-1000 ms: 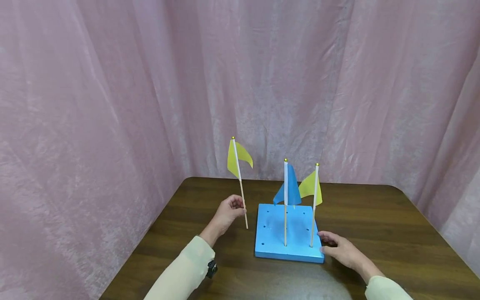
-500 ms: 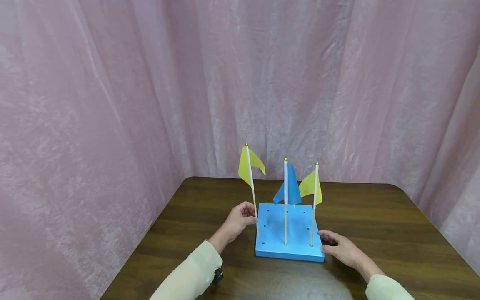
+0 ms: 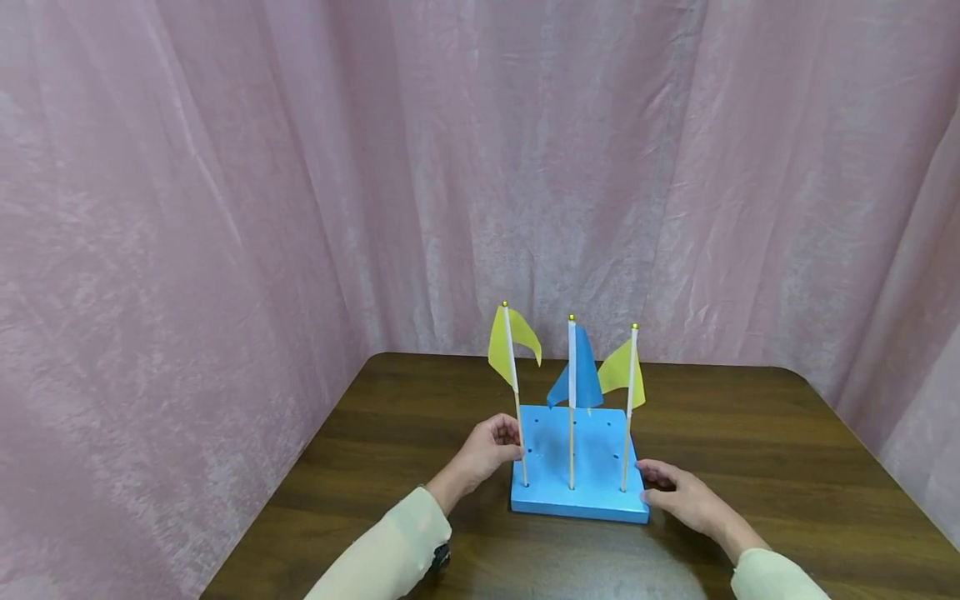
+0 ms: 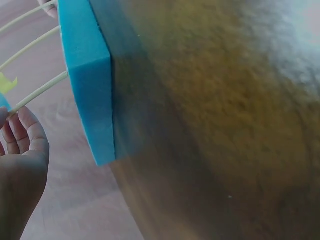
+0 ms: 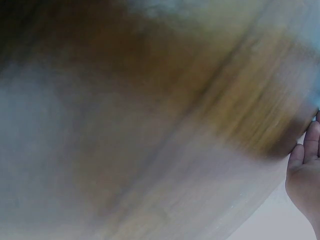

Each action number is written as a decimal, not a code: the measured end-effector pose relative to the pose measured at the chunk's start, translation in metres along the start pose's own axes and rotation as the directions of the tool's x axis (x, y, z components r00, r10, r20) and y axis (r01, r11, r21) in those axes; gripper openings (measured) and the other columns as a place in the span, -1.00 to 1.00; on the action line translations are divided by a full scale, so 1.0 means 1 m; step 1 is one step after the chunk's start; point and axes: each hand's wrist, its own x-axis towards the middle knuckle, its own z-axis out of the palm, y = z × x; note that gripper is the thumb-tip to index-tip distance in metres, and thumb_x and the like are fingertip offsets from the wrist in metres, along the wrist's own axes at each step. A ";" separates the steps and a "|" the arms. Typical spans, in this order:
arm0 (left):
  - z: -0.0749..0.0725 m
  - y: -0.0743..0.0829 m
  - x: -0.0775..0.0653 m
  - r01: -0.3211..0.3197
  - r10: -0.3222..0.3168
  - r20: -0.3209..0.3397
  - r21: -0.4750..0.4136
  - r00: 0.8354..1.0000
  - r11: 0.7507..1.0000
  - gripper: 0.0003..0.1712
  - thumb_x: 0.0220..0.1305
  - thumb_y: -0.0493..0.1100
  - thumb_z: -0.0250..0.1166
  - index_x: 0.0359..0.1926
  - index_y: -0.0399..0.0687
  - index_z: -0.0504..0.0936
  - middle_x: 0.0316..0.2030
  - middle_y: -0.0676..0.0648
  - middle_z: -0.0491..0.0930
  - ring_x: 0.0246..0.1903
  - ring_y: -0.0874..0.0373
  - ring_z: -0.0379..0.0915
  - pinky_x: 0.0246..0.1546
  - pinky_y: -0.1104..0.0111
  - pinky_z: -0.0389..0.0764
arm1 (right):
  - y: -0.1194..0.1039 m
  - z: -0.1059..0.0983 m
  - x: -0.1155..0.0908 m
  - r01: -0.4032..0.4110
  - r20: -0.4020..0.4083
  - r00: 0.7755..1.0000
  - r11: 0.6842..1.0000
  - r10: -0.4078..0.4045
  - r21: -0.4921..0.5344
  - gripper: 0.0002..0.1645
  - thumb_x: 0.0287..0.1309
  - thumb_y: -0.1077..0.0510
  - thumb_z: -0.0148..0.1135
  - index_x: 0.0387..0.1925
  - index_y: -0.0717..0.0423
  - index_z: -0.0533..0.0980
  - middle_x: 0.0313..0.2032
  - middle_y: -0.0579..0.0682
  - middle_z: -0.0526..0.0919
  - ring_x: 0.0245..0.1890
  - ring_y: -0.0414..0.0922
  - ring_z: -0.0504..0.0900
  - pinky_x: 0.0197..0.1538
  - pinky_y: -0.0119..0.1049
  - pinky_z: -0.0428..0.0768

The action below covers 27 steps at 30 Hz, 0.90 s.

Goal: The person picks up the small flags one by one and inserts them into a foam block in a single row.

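In the head view my left hand (image 3: 486, 457) pinches the thin wooden stick of a yellow flag (image 3: 503, 348). The stick's lower tip meets the front-left hole of a light blue board (image 3: 551, 505); how deep it sits I cannot tell. A blue flag (image 3: 583, 371) stands at the board's front middle and a second yellow flag (image 3: 620, 371) at its front right. My right hand (image 3: 684, 498) touches the board's right edge with fingertips and thumb. In the left wrist view the pinched stick (image 4: 42, 92) reaches the blue board (image 4: 92, 110). The right wrist view shows part of my right hand (image 5: 306, 175).
Several small holes dot the board's top behind the flags. Beneath it lies a dark brown wooden table (image 3: 750, 433) with rounded far corners. A pink curtain (image 3: 420, 167) hangs behind the table and along its sides.
My left hand has moved right and down with the yellow flag, from beside the board to its front-left hole. My right hand, the board and the other flags have stayed put.
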 end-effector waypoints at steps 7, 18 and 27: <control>0.002 -0.025 0.008 0.014 -0.014 0.004 0.060 1.000 0.998 -0.75 0.16 -0.55 0.29 -0.13 -0.47 0.49 -0.32 -0.09 0.55 -0.31 0.13 0.46 -0.26 0.38 0.57 | -0.002 0.000 0.000 0.001 -0.002 1.000 1.000 -0.001 0.002 -0.33 0.20 0.07 0.34 0.30 0.22 0.41 0.16 0.24 0.51 0.16 0.20 0.44 0.17 0.26 0.37; 0.005 -0.030 0.003 0.083 -0.092 0.046 0.164 0.995 0.983 -0.80 0.20 -0.47 0.33 -0.17 -0.34 0.52 -0.33 -0.07 0.54 -0.31 0.09 0.45 -0.26 0.36 0.57 | -0.001 -0.001 -0.001 -0.005 0.001 1.000 1.000 0.006 -0.003 -0.32 0.21 0.06 0.33 0.31 0.21 0.40 0.17 0.24 0.50 0.17 0.21 0.43 0.16 0.27 0.37; -0.010 -0.031 -0.001 0.058 -0.067 0.050 0.167 0.996 0.984 -0.64 0.16 -0.45 0.37 -0.01 -0.31 0.53 -0.19 -0.20 0.55 -0.23 0.09 0.45 -0.20 0.34 0.56 | -0.002 0.002 -0.003 -0.010 -0.014 1.000 1.000 0.010 -0.015 -0.33 0.22 0.07 0.32 0.30 0.23 0.40 0.17 0.25 0.51 0.18 0.23 0.43 0.17 0.30 0.35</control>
